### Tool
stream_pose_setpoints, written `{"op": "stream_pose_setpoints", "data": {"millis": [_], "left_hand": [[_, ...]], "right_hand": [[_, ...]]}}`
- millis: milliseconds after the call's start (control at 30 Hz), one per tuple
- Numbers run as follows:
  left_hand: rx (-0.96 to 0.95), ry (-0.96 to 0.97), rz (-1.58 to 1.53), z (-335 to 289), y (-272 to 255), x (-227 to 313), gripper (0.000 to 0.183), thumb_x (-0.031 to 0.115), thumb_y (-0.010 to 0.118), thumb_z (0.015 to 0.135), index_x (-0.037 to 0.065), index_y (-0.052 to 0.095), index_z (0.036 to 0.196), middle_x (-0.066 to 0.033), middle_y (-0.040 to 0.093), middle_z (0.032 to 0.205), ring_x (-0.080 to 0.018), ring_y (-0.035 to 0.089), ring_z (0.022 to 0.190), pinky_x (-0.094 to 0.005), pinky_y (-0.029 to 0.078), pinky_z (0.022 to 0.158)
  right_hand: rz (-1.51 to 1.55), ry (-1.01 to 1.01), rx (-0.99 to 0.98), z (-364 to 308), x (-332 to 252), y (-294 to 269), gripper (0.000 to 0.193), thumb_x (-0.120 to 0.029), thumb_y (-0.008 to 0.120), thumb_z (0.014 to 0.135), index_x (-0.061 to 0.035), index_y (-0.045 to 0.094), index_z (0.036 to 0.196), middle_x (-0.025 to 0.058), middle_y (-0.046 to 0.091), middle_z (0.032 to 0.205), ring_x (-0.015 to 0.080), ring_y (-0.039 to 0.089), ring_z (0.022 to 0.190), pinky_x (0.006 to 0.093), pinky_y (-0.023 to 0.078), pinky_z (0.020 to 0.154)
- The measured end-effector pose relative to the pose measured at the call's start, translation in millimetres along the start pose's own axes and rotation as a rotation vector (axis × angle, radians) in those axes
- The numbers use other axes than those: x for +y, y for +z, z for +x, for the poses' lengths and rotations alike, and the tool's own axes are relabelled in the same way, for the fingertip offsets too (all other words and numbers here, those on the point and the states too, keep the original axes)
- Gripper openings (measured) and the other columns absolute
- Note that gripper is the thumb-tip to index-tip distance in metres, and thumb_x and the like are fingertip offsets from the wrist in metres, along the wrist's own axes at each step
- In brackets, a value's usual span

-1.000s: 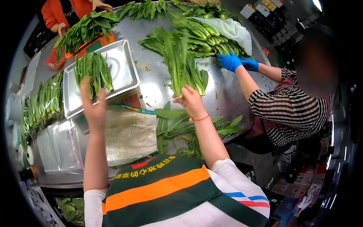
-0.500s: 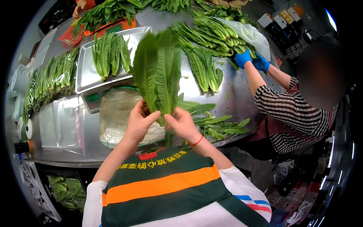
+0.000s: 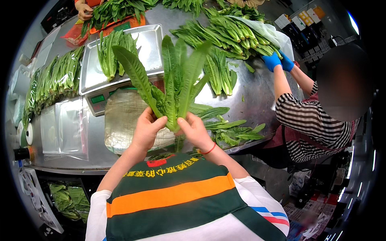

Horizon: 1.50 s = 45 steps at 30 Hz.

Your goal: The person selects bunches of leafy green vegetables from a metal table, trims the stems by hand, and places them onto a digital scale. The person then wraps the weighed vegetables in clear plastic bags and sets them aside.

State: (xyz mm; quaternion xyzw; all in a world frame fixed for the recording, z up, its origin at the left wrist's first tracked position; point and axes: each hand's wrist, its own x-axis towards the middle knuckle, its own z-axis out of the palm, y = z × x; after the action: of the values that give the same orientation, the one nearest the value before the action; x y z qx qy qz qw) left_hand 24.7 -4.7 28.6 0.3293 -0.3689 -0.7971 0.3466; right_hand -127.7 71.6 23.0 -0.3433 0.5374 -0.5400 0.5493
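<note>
Between my two hands stands a head of leafy lettuce [image 3: 171,96], long green leaves fanned outward and pale base toward me. My left hand [image 3: 146,128] pinches the base from the left, thumb in front. From the other side my right hand [image 3: 195,129], a red string at its wrist, grips the same base. Beneath them lies a woven mat [image 3: 124,120] on the metal table. Just right of my right hand are loose lettuce leaves [image 3: 237,132]. Beyond the mat, a scale with a metal tray [image 3: 90,78] carries several lettuce heads [image 3: 114,52].
Bagged lettuce [image 3: 60,76] lines the left side, near flat clear plastic bags [image 3: 66,128]. More lettuce is piled [image 3: 229,36] at the far right, where a co-worker's blue-gloved hands [image 3: 273,61] touch it. Another person's hand [image 3: 83,11] is at the far left, by an orange scale [image 3: 124,23].
The lettuce leaves I hold have spread from a close upright bunch into a wide fan. The co-worker's gloved hands have shifted right with the pile's edge.
</note>
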Motion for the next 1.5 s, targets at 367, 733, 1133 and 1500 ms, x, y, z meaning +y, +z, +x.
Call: {"op": "stream_pose_setpoints", "data": {"millis": [367,733,1133,1500], "left_hand": [[0.047,0.141,0.283,5,1,-3,0.042,0.001,0.061,0.079,0.001,0.047,0.119,-0.0073,0.058,0.108,-0.0142,0.056,0.1,-0.027,0.048,0.08],[0.038,0.134,0.277,7,9,0,0.026,0.007,0.063,0.085,-0.001,0.057,0.11,-0.0062,0.063,0.1,-0.0108,0.057,0.088,-0.0249,0.047,0.072],[0.18,0.12,0.083,5,6,-9,0.023,0.013,0.059,0.089,-0.004,0.06,0.105,-0.007,0.063,0.101,-0.012,0.058,0.089,-0.0271,0.047,0.078],[0.129,0.123,0.243,1,3,-14,0.024,0.011,0.057,0.088,-0.003,0.059,0.109,-0.0054,0.063,0.1,-0.0115,0.057,0.089,-0.0263,0.046,0.077]], "right_hand": [[-0.225,-0.053,0.123,14,-11,4,0.024,-0.011,0.057,0.084,0.0047,0.059,0.102,0.0141,0.067,0.088,0.0155,0.061,0.08,0.03,0.047,0.073],[-0.242,-0.172,0.053,13,5,7,0.021,-0.009,0.054,0.085,0.0038,0.057,0.1,0.0048,0.059,0.072,0.0072,0.048,0.065,0.0254,0.041,0.057],[-0.044,-0.213,0.141,17,4,8,0.039,-0.004,0.055,0.082,0.0079,0.048,0.119,0.0148,0.058,0.111,0.0185,0.055,0.101,0.0313,0.044,0.086],[-0.887,-0.897,0.196,26,-48,10,0.018,0.0,0.06,0.077,0.0004,0.056,0.094,0.0153,0.058,0.09,0.0338,0.057,0.087,0.0397,0.048,0.074]]}}
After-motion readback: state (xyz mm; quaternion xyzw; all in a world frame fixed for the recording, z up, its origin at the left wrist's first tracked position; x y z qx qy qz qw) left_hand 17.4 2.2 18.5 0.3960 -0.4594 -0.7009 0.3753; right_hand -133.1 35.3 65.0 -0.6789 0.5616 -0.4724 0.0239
